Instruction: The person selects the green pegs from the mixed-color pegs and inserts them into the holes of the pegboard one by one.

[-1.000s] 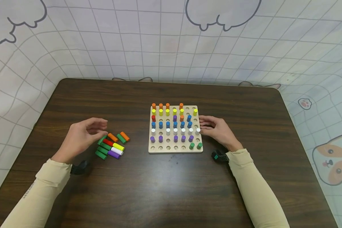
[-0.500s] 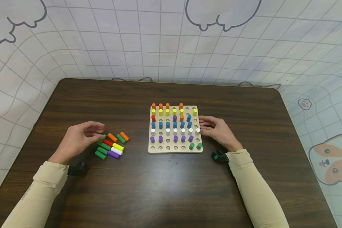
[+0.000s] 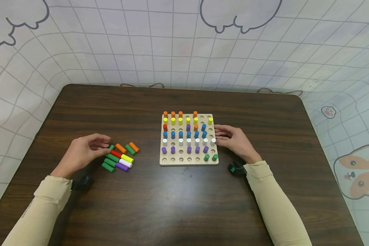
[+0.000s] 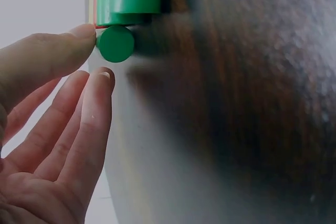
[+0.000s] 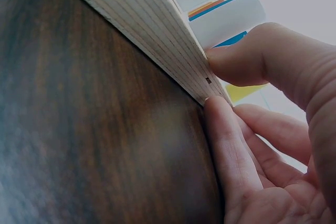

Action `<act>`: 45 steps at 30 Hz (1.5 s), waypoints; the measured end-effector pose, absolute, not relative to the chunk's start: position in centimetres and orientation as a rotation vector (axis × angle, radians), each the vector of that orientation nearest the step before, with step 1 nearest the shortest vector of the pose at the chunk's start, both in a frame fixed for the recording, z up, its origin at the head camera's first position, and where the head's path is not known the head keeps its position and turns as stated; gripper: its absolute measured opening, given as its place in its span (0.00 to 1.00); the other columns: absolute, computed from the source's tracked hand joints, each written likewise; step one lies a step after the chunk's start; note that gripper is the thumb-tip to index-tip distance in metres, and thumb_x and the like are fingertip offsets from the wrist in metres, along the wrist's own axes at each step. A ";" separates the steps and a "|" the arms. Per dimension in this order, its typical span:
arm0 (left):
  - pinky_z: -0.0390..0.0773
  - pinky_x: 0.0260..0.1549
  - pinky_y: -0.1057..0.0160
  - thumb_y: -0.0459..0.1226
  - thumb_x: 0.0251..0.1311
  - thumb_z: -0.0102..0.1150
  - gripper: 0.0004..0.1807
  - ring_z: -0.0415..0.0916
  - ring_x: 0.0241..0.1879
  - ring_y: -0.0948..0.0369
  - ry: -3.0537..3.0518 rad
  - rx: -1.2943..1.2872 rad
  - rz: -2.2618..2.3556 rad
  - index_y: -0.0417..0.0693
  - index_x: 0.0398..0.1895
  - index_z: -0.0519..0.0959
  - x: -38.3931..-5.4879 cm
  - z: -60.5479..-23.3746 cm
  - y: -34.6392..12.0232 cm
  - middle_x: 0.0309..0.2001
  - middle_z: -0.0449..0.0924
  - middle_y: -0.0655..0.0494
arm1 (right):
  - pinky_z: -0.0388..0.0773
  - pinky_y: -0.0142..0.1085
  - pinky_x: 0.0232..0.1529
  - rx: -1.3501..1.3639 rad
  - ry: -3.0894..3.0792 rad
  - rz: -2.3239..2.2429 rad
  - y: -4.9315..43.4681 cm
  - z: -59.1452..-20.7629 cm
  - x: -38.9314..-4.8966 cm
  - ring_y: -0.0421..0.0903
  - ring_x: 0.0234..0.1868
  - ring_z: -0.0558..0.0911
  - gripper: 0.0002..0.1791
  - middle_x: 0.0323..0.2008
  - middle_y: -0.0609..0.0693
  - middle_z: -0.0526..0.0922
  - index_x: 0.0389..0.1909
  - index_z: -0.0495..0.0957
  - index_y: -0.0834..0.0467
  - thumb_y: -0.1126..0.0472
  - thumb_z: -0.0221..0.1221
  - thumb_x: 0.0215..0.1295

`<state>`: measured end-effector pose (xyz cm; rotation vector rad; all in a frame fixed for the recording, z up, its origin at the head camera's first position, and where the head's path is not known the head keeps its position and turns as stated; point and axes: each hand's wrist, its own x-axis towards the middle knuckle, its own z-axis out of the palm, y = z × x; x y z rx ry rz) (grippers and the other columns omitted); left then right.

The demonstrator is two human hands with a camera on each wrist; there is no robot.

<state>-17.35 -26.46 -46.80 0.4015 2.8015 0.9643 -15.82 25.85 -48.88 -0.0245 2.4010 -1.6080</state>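
At the left of the head view, my left hand (image 3: 87, 152) is beside a loose group of coloured pegs. Its thumb is right at the round end of a green peg (image 4: 116, 44) in the left wrist view, with the fingertips spread apart just below it. A red peg (image 3: 116, 153), a yellow peg (image 3: 127, 158), a white peg (image 3: 125, 163) and a purple peg (image 3: 122, 166) lie side by side there. My right hand (image 3: 235, 140) rests its fingertips against the right edge of the wooden pegboard (image 3: 189, 163); its thumb touches the upper edge.
Upright pegs stand in rows on the board, among them blue pegs (image 3: 189, 135) and yellow pegs (image 3: 188, 121), with some bare holes between. The dark wooden table (image 3: 184, 212) meets a wall covering (image 3: 160, 44) of grid lines and cartoon drawings at the back.
My left hand has drawn slightly left and down, uncovering a little more of the green peg near its thumb. The right hand has stayed at the board's edge.
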 end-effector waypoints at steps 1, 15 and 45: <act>0.89 0.46 0.53 0.37 0.59 0.75 0.22 0.88 0.45 0.50 2.804 0.408 0.962 0.44 0.57 0.83 -17.4 -46.9 -26.5 0.49 0.89 0.42 | 0.84 0.24 0.55 -0.022 2.405 -1.604 25.8 -48.9 -15.8 0.54 0.63 0.82 0.35 0.65 0.60 0.78 0.73 0.70 0.57 0.64 0.67 0.66; 0.77 0.38 0.78 0.39 0.61 0.74 0.21 0.88 0.45 0.49 2.826 0.376 0.923 0.46 0.56 0.83 -18.0 -47.3 -26.7 0.48 0.90 0.43 | 0.83 0.23 0.55 -0.025 2.413 -1.601 25.8 -48.9 -15.9 0.54 0.63 0.82 0.35 0.65 0.60 0.78 0.73 0.70 0.57 0.64 0.67 0.66; 0.89 0.43 0.51 0.38 0.62 0.72 0.18 0.85 0.40 0.54 2.784 0.402 0.773 0.38 0.53 0.84 -18.6 -46.9 -26.2 0.43 0.89 0.43 | 0.84 0.26 0.56 -0.017 2.420 -1.602 25.8 -49.0 -15.8 0.50 0.61 0.83 0.35 0.64 0.58 0.79 0.73 0.70 0.56 0.63 0.67 0.65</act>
